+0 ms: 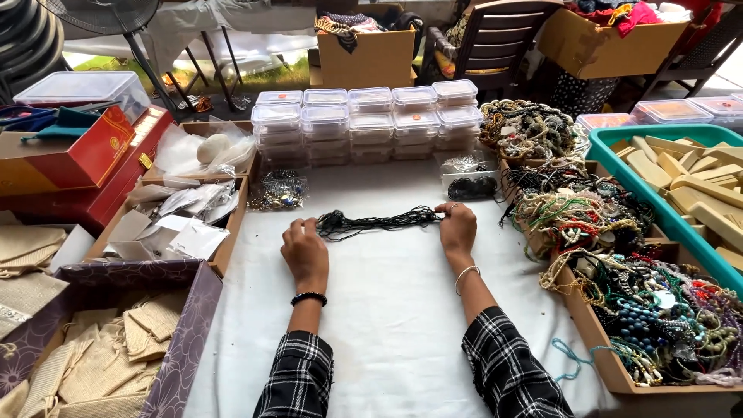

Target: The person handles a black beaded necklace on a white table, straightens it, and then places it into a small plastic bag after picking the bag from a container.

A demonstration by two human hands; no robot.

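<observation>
White cloth covers the table [387, 310]. Both hands [304, 251] [457, 227], set apart, pinch a thin black bead string [379, 222]. Keeping it flat and straight seems best.

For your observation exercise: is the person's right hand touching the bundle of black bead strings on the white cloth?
Touching. The head view shows the right hand gripping one end of the black bead strings, with its fingers closed over them.
</observation>
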